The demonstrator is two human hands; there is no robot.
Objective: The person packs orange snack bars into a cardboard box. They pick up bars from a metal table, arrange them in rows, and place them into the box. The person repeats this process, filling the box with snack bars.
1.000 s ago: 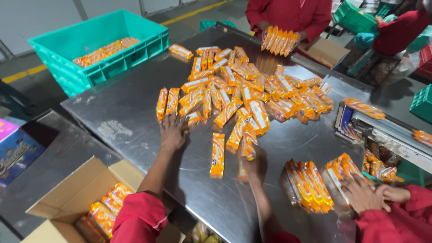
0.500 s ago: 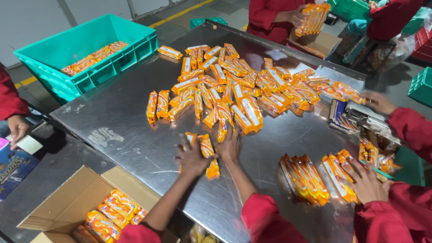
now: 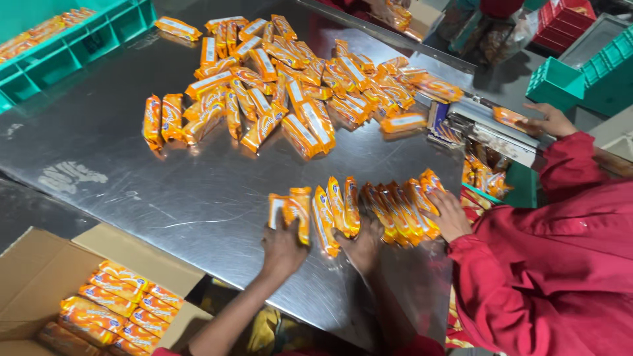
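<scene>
Both hands, the left hand [image 3: 283, 247] and the right hand [image 3: 361, 245], press with spread fingers on a row of orange packets [image 3: 323, 211] near the desk [image 3: 132, 171] edge; squeezing them evenly from both ends should keep them aligned.

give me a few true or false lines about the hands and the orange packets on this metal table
1. Both hands rest on a small row of orange packets near the table's front edge. True.
2. The left hand is inside the cardboard box. False: it is on the steel table.
3. The cardboard box is empty. False: packets lie stacked in it.
4. The right hand touches the row's right end. True.
5. A green crate sits at the upper left. True.
</scene>
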